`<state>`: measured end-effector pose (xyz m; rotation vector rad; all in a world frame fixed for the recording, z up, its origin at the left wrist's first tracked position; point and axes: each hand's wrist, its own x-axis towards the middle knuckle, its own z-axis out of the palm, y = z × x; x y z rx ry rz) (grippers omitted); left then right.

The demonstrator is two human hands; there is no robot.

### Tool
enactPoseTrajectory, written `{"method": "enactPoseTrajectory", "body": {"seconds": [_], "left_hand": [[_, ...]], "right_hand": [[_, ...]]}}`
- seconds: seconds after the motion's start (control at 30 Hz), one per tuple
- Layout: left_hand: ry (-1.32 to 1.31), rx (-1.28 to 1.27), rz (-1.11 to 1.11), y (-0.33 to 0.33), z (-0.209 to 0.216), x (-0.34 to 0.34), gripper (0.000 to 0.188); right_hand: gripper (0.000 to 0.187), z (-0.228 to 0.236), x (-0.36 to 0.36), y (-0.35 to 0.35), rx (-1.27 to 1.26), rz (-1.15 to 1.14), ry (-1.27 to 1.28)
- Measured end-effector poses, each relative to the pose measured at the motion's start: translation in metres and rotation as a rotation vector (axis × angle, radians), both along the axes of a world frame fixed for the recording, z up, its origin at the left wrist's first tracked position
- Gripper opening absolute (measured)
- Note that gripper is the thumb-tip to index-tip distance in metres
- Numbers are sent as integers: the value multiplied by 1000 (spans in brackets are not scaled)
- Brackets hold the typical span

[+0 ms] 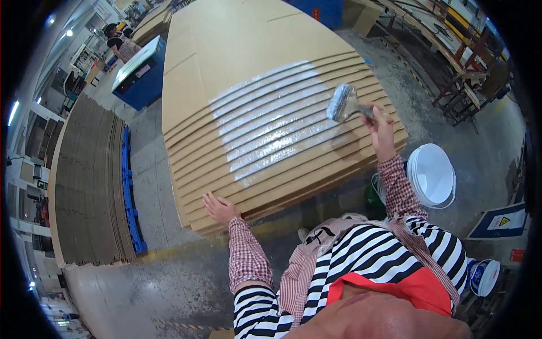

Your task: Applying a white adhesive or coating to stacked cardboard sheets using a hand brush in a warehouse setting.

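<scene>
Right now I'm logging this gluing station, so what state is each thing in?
Cardboard stack: fanned sheets, edges stepped, white wet stripes across them.
Brush: gripped, bristles on the stack.
Right hand: closed on the brush handle.
Left hand: flat, open, pressing the stack's near edge.
White bucket: open, on the floor.
Second stack: on a blue pallet, untouched.

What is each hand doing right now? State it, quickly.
Left hand: open, palm flat on the edge of the fanned cardboard stack.
Right hand: closed around the handle of a wide brush, bristles on the white glue stripes.
</scene>
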<state>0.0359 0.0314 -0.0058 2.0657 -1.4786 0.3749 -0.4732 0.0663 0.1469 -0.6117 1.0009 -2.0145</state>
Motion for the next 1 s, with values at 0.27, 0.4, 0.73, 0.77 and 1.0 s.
{"method": "enactPoseTrajectory", "body": {"seconds": [0.27,0.4,0.73,0.77,1.0], "left_hand": [[53,-1,-41,-4,-12,7,46],[59,1,-8,-3,-11,5,46],[-3,-36,-15,-5,-12,5,45],[23,5,-10,-5,-12,6,45],[63,2,-43,-1,-5,4,46]], "right_hand": [[32,51,-34,-25,-226,23,-131],[36,52,-35,-55,-245,107,-48],[22,15,1,-182,68,185,567],[25,10,3,-189,103,208,589],[34,-27,-4,-134,287,141,755]]}}
